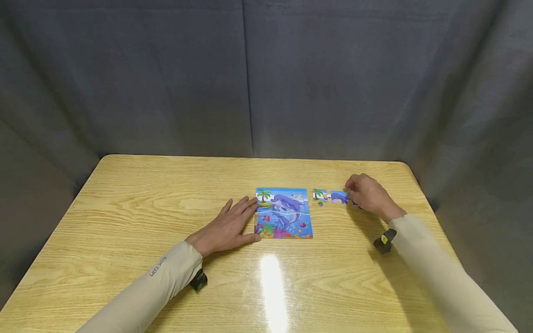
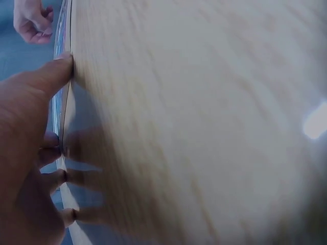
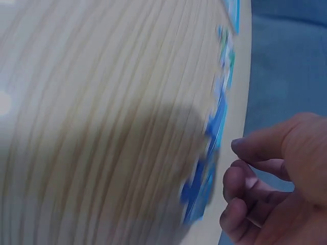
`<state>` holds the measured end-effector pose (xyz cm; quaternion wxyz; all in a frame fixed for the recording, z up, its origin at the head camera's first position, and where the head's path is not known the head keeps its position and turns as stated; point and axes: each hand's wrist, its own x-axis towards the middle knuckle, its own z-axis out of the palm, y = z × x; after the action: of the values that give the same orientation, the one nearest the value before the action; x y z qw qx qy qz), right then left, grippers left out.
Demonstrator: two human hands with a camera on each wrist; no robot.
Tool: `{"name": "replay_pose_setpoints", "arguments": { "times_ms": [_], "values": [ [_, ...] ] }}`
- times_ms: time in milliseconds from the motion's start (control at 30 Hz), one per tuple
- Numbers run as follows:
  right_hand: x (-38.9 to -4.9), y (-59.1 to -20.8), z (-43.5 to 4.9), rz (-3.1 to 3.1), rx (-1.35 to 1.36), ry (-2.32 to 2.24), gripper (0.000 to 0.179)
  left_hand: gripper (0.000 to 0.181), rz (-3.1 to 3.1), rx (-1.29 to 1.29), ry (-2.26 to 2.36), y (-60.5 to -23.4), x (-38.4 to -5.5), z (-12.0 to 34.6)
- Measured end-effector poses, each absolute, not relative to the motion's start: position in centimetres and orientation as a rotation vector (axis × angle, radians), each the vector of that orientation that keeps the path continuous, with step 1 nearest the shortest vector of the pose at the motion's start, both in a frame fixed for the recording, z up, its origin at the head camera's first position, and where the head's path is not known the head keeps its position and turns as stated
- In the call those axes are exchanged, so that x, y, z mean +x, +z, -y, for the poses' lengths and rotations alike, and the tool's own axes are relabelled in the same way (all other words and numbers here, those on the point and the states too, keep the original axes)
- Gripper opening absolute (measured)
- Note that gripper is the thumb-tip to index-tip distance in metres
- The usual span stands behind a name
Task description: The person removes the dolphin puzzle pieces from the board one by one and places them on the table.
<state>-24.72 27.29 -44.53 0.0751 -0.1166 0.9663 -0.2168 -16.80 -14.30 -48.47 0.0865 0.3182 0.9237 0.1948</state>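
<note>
A square dolphin puzzle (image 1: 282,213) lies on the wooden table in the head view, with a palm tree, coral and sea creatures printed on it. My left hand (image 1: 230,225) rests beside it, fingers spread, fingertips and thumb at its left edge. To the right of the puzzle lie several loose puzzle pieces (image 1: 339,196) in a row, one showing a palm tree and one a purple dolphin. My right hand (image 1: 368,192) hovers over the right end of that row and partly hides it. In the right wrist view its fingers (image 3: 235,181) are loosely bent, with nothing between them and the thumb.
The wooden table (image 1: 125,208) has rounded far corners. A dark grey curtain (image 1: 166,83) hangs behind it and along both sides. A bright light reflection (image 1: 273,291) shows on the tabletop in front of the puzzle.
</note>
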Motion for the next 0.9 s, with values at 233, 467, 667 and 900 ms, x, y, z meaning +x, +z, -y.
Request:
{"name": "replay_pose_setpoints", "arguments": {
  "times_ms": [233, 467, 667, 900],
  "values": [
    [-24.7, -44.6, -22.9, -2.831, -0.462, -0.694, 0.017, 0.088, -2.746, 0.940, 0.561, -48.5, -16.8, 14.2],
    [-24.4, -44.8, -18.2, -2.755, -0.612, -0.722, 0.013, 0.088, -2.748, 0.930, 0.545, -48.5, -16.9, 14.3],
    [-23.8, -44.6, -15.3, -2.693, -0.697, -0.727, 0.014, 0.089, -2.745, 0.918, 0.541, -48.6, -17.0, 14.3],
    [-23.4, -44.8, -13.1, -2.602, -0.732, -0.756, 0.019, 0.090, -2.749, 0.905, 0.538, -48.7, -17.1, 14.3]
  ]
}}
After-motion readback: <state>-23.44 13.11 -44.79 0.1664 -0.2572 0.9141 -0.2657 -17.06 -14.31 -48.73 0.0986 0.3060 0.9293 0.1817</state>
